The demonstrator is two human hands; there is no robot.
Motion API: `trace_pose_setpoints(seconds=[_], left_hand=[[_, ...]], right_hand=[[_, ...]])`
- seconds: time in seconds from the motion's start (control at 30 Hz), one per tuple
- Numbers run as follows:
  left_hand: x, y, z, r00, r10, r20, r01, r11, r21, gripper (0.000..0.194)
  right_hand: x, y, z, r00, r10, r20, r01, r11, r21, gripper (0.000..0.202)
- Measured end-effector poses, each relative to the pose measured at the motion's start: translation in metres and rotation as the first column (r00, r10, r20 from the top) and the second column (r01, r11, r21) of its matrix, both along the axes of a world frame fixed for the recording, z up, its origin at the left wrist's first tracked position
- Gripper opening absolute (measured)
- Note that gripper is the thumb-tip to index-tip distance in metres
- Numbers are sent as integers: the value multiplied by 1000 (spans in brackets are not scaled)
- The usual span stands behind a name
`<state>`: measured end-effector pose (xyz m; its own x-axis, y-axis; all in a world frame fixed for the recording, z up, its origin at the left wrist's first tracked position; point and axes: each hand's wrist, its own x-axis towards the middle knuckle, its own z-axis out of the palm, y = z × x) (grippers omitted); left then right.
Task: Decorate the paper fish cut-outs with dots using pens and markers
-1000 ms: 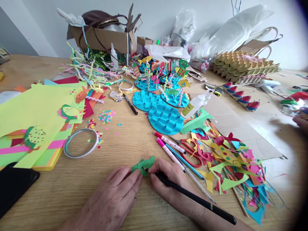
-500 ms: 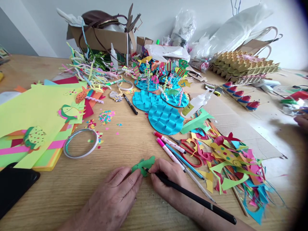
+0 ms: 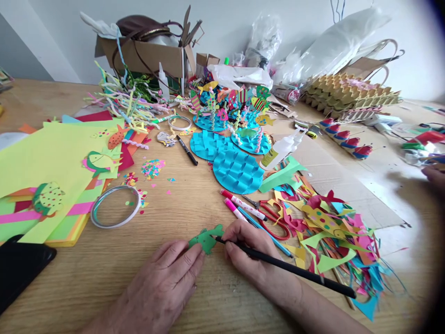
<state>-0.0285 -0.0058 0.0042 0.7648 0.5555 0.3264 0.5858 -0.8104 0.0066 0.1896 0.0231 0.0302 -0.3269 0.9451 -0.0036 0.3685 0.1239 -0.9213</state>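
Observation:
A small green paper fish cutout point(image 3: 206, 241) lies on the table before me, with a few dark lines drawn on it. My left hand point(image 3: 165, 280) rests flat, its fingertips pressing the fish's left edge down; its thumb is hidden. My right hand point(image 3: 248, 250) is closed in a writing grip around a long black pencil point(image 3: 295, 266). The pencil's tip is at the right part of the fish. Close by my right hand are a red-capped marker point(image 3: 243, 204), a pink-capped marker point(image 3: 234, 208), a blue pencil point(image 3: 267, 234) and red-handled scissors point(image 3: 276, 218).
Colourful paper scraps point(image 3: 340, 241) are heaped at right. Woven blue discs point(image 3: 238, 171) and glue bottles point(image 3: 276, 153) lie ahead. At left are a tape roll point(image 3: 116, 227), coloured paper sheets point(image 3: 62, 157) and a black object point(image 3: 24, 269). Another person's hand point(image 3: 434, 174) shows at far right.
My right hand and the pencil have shifted slightly right, the tip moving from the fish's middle toward its right side. My left hand stays on the fish.

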Motion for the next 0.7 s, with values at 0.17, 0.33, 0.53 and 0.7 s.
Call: trace_pose_setpoints(seconds=[0.17,0.33,0.53,0.7], left_hand=[[4,1,2,999,12,30,-12,1000,20,36],[4,1,1,998,25,52,-27,999,26,34],[6,1,1,990,54,133,-54,999,-2,34],[8,1,2,992,51,117,-52,999,4,32]], right_hand=[[5,0,2,999,36,-5,-36,993,-110,9],[3,0,5,996,85,5,-84,992,-91,8],[0,-6,-1,994,62,90,-67,996,50,12],[-1,-6,-5,992,60,111,-77,984,161,13]])
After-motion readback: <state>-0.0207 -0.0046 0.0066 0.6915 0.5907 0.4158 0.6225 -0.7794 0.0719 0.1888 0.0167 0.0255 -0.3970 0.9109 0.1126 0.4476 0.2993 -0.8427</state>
